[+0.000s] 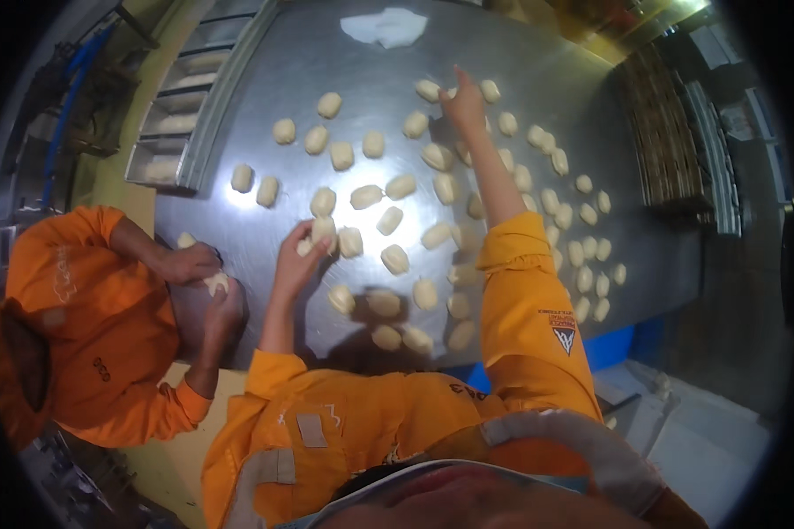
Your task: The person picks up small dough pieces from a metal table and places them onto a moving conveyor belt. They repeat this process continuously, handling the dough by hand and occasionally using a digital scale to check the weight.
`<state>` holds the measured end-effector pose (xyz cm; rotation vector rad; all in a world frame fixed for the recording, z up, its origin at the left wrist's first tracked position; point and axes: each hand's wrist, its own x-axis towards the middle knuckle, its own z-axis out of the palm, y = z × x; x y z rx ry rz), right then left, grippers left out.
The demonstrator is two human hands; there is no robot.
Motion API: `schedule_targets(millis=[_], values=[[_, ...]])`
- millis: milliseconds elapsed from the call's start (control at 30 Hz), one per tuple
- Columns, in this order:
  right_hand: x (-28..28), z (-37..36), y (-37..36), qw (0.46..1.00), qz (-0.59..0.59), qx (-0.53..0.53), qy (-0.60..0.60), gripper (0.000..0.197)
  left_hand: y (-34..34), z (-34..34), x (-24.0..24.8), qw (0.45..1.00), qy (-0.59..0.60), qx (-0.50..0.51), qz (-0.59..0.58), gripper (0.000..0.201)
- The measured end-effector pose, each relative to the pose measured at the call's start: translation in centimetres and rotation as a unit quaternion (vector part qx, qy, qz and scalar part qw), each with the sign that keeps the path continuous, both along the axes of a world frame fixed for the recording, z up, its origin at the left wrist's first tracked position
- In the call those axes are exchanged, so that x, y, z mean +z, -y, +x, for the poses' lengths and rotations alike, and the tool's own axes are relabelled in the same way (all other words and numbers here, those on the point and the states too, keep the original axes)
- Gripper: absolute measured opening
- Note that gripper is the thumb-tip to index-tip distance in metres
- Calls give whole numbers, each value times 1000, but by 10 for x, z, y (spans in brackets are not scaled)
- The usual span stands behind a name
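Observation:
Many pale, short dough rolls are spread over a steel table (pixel 265 115). At the left of the group, my left hand (pixel 296 257) has its fingers closed round a dough roll (pixel 323 231). Another dough roll (pixel 350 242) sits just right of that hand. My right arm stretches to the far side, where my right hand (pixel 466 108) has thumb and fingers about a dough roll (pixel 451 93), mostly hidden by the hand. On either side of it lie a dough roll (pixel 427 90) and a further dough roll (pixel 490 91).
At the left, a co-worker in orange (pixel 106 326) handles a small piece of dough (pixel 216 283). Metal loaf pans (pixel 169 123), some with dough in them, line the table's left edge. A white cloth or sheet (pixel 384 28) lies at the far end. Stacked brown trays (pixel 662 132) stand at right.

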<state>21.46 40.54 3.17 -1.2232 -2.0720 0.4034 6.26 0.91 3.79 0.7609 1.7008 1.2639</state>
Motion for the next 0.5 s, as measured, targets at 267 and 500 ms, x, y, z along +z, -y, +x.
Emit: schedule_targets(millis=[267,500], values=[[-7,-74,9,986,-2,163,34,49,-123,-29,-13,994,-85,61,-5,42],[9,73,199,987,-108,70,-95,34,-321,-52,12,963,-229,41,138,47]])
